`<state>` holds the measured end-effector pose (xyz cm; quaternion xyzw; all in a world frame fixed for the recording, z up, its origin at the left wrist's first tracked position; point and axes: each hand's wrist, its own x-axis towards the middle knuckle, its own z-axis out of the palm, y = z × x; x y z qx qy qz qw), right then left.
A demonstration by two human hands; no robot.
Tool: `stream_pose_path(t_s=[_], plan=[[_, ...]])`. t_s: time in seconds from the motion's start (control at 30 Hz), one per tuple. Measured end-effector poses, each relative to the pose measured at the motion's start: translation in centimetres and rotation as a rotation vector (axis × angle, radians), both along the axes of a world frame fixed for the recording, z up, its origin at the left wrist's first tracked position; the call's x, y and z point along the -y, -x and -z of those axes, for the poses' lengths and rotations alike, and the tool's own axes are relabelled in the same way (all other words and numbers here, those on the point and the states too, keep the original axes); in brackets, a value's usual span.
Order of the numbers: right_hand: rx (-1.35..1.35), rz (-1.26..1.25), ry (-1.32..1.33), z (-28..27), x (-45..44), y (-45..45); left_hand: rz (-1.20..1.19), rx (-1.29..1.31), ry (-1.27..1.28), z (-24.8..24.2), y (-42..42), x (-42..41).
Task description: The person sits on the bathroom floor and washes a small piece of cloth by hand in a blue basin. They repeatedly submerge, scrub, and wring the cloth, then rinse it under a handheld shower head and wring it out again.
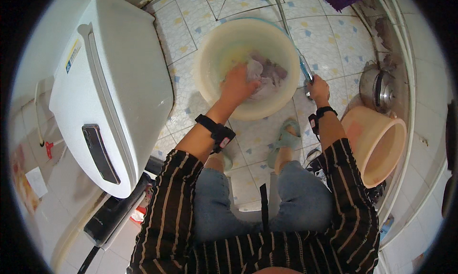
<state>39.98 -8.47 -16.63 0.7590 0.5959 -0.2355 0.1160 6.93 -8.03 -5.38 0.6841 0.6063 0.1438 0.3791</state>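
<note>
My left hand [237,83] reaches down into a round, cream plastic basin [209,91] on the floor. Between its thumb and fingers is pale wet cloth [254,69]; the fingertips are partly hidden. Darker purplish-grey cloth [273,68] lies bunched beside it in shallow, cloudy water. Outside the basin's right rim, my right hand [319,89] grips the chrome handle of a hand shower [306,69]. Its hose [281,9] runs away past the basin's far right side. Whether water flows from the shower cannot be made out.
A white lidded appliance [118,77] stands at left with a smartphone [101,154] on top. A cream bucket [379,148] lies tilted at right, near a metal kettle [381,89]. White pipes [408,59] follow the right wall. My slippered feet [288,136] rest on patterned tiles [250,138].
</note>
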Motion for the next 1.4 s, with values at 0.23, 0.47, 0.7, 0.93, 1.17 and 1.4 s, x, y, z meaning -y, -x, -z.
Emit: stream_pose_path(t_s=[0.23,0.47,0.7,0.93,1.17,1.4], plan=[[-0.365,-0.105,-0.913,-9.8,-2.7,6.7,-0.565,0.473,0.347,-3.5,0.0,0.1],[-0.645,-0.326,-0.364,-12.6,-2.5,18.7,-0.616,0.641,0.262,0.1,1.9,-0.9],[-0.36,-0.369,-0.154,-10.9,-4.7,21.1,-0.766,0.373,0.201,2.8,1.7,0.4],[-0.723,-0.083,-0.271,-9.7,-5.1,22.5,-0.95,1.336,0.506,0.8,0.0,-1.2],[-1.014,0.08,-0.28,-15.6,-1.2,24.8,-0.902,1.521,0.81,-0.6,2.2,-1.8],[-0.848,-0.011,-0.504,-14.2,-3.4,23.4,-0.947,1.393,0.75,-2.0,0.3,-1.3]])
